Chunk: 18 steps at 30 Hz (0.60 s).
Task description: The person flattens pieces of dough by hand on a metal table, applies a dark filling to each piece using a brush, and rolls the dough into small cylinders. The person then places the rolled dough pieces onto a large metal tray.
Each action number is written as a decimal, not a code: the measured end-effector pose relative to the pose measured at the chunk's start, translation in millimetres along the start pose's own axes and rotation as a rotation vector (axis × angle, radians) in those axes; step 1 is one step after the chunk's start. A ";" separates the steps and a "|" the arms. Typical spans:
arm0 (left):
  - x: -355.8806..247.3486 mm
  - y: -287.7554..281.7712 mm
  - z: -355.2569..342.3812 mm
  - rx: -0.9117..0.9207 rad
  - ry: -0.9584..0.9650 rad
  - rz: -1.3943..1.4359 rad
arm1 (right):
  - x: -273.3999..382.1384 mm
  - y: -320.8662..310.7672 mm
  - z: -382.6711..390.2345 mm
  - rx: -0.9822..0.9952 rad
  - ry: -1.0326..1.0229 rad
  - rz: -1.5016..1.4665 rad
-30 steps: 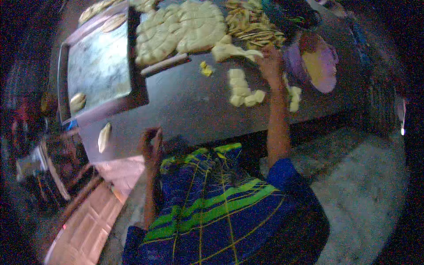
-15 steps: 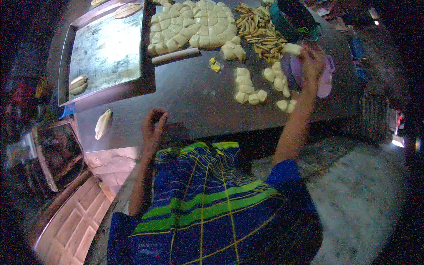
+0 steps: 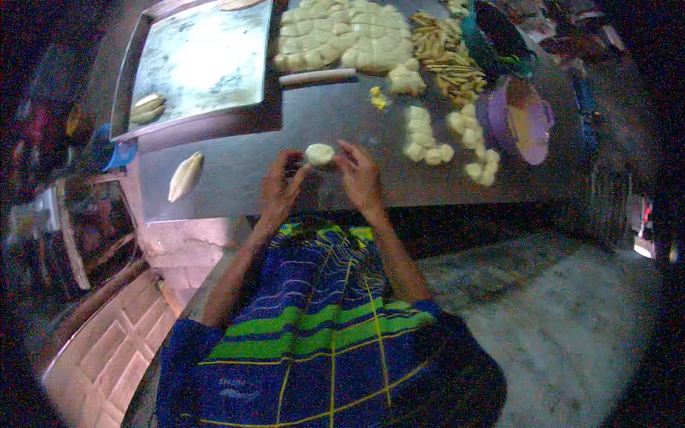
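A round, pale dough piece [image 3: 320,153] is between my hands, close to the table's near edge. My left hand [image 3: 285,180] is against its left side, thumb and fingers curved around it. From the other side my right hand [image 3: 361,178] pinches the dough with thumb and fingertips; motion blurs the exact contact. On the table to the left lies a long shaped dough piece [image 3: 186,176] with pointed ends. Right of my hands sit a row of cut dough pieces [image 3: 421,135] and a second clump of dough lumps [image 3: 467,132].
A metal baking tray [image 3: 200,60] at the far left holds shaped pieces. Behind are a scored dough slab [image 3: 346,36], a rolling pin [image 3: 317,76], a yellow scrap [image 3: 378,98] and a pile of thin sticks [image 3: 446,57]. A purple tub [image 3: 524,121] stands at right.
My right hand has come from the far right, by the purple tub, to the middle with a dough piece. My left hand has moved right to meet it. The view has shifted slightly.
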<state>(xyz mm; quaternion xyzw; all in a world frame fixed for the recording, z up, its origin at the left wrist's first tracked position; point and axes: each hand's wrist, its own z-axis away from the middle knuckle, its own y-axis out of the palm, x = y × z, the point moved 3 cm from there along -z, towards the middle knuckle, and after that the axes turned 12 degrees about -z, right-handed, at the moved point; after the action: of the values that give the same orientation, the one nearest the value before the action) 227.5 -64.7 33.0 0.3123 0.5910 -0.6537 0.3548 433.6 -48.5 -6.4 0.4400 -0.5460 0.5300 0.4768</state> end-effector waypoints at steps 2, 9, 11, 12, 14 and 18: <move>31.8 9.7 3.7 -0.020 0.022 -0.098 | -22.8 2.7 25.4 -0.054 -0.071 0.310; 47.1 53.8 -28.8 0.112 0.109 -0.060 | 9.3 22.7 10.2 0.132 -0.407 0.519; 29.8 53.4 -31.4 0.002 0.399 -0.183 | -16.5 14.2 6.2 0.045 -0.341 0.459; 26.0 56.3 -31.0 0.007 0.393 -0.161 | -17.0 12.0 5.8 0.010 -0.310 0.428; 17.4 63.6 -29.4 0.017 0.382 -0.118 | -14.6 2.1 10.3 -0.052 -0.323 0.426; 30.3 88.7 -26.9 0.061 0.342 -0.384 | -14.9 5.5 11.0 0.088 -0.152 0.640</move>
<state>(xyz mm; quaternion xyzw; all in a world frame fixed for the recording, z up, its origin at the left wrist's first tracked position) 284.4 -45.3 -43.8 0.3110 0.6707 -0.6644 0.1095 429.9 -59.6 -21.9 0.3047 -0.6671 0.6417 0.2245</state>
